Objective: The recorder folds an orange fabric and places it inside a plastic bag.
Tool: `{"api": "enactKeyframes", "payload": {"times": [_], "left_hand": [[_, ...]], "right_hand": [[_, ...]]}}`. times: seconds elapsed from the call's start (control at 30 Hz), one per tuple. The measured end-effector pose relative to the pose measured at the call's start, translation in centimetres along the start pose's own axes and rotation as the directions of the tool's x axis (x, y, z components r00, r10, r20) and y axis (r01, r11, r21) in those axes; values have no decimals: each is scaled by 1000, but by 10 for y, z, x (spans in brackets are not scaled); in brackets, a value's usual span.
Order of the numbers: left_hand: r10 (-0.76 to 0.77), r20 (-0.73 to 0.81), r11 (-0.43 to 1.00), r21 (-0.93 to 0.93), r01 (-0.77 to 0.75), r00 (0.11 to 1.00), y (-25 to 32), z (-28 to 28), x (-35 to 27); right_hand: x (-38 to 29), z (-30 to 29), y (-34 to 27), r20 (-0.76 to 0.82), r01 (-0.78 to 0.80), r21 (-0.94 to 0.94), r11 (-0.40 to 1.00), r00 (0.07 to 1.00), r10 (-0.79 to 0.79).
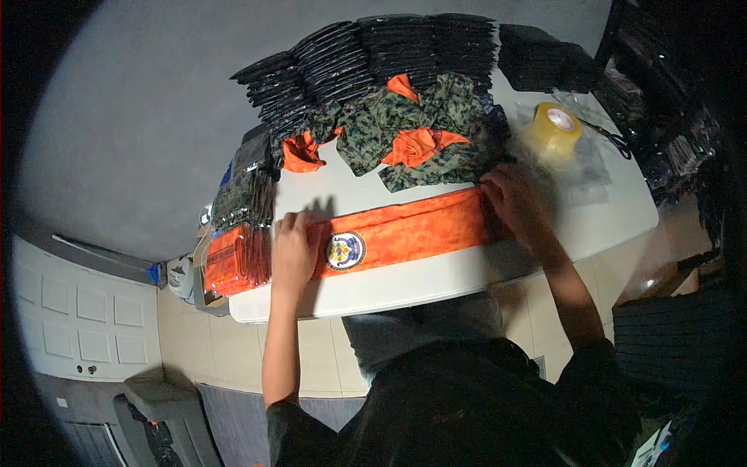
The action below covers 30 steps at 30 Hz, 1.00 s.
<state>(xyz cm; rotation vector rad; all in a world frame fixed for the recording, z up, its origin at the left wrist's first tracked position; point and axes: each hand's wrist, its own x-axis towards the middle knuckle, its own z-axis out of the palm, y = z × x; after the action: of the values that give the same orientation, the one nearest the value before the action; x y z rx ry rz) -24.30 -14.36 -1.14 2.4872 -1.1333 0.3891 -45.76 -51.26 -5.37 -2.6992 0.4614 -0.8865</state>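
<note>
A long orange cloth strip (417, 230) with a mottled pattern lies across the front of the white table (402, 295). Near its left end is a round printed emblem (345, 251) that bears writing. My left hand (296, 245) is at that end, its thumb side against the cloth; whether its fingers grip is hidden. At the other end, my right hand (513, 198) pinches the upper corner, and shadow covers the cloth below it. Just beyond the strip are camouflage cloth pieces (402, 119) in a loose pile, with a crumpled orange cloth (415, 147) on them.
Black packets (402, 46) stand stacked along the back. Plastic-wrapped orange packets (233, 260) sit by my left hand, below camouflage packets (245, 192). On the right, a tape roll (557, 128) rests on clear plastic bags (583, 181). A grey sofa (169, 420) is behind, lower left.
</note>
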Motion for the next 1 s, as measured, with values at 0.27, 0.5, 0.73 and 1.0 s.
{"api": "enactKeyframes", "payload": {"times": [0.27,0.5,0.73,1.0], "left_hand": [[-27,143,914,-398,82,989,-58,34,14],[-35,192,908,-405,112,981,-53,25,20],[-50,182,943,-314,106,982,-58,33,21],[-20,160,972,-228,56,987,-58,33,20]], "right_hand": [[8,32,57,193,21,207,978,979,-62],[15,16,47,235,-58,147,987,972,22],[26,15,46,252,-33,212,977,967,-22],[27,19,49,268,-28,212,977,963,-30]]}}
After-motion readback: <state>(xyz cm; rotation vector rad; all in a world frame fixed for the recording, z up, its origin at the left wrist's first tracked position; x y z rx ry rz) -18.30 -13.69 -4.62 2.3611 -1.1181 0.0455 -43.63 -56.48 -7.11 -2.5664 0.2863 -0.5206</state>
